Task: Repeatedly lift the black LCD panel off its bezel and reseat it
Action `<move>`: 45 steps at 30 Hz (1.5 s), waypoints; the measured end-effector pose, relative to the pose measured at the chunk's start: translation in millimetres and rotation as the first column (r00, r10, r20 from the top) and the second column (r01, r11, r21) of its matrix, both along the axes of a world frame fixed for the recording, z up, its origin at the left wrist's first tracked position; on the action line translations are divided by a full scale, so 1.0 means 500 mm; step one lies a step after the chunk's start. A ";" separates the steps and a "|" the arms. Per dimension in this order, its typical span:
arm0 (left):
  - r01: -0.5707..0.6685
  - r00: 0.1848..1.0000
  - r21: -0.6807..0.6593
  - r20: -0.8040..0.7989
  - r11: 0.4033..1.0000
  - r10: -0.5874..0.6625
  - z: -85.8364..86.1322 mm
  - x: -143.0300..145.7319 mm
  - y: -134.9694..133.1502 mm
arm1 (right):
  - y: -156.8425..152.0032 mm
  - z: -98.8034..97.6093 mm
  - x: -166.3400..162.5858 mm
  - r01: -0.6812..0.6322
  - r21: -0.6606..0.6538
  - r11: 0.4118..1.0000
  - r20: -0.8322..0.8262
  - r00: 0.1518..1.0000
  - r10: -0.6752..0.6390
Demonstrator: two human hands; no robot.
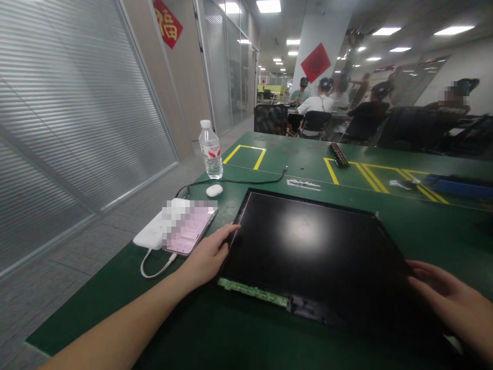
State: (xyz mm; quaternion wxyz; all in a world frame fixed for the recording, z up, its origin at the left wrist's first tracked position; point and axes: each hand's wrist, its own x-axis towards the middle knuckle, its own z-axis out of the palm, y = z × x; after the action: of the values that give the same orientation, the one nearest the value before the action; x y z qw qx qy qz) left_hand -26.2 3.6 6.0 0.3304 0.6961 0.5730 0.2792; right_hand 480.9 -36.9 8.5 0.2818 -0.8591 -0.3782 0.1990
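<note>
The left hand (209, 254) and right hand (449, 288), both loosely unclenched, touch opposite edges of a black panel (319, 257).

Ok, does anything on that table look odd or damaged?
Two things: the screen panel has a bare green circuit board along its near edge, looking unhoused, though I can't call that damage. Beyond the panel's far edge, white scraps lie loose on the green table, looking like litter. I see no spill; the bottle stands upright.
</note>
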 end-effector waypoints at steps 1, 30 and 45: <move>-0.016 0.999 -0.014 0.040 1.000 0.016 0.001 0.000 -0.001 | 0.000 -0.002 0.001 0.002 0.007 1.000 0.007 1.000 -0.002; 0.048 0.574 -0.551 0.698 0.833 0.428 0.021 0.028 -0.016 | 0.001 -0.022 0.019 -0.098 -0.022 0.995 0.144 0.984 0.100; 0.065 0.625 -0.428 0.722 0.901 0.298 0.041 0.024 -0.029 | -0.001 -0.044 0.037 -0.126 0.038 0.991 0.139 0.983 0.120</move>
State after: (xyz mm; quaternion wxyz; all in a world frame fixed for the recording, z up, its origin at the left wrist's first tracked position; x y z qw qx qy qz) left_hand -14.3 -11.1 26.5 0.6637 0.3821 0.4661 0.4430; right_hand 499.5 -37.6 -13.3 0.2625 -0.8389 -0.4533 0.1479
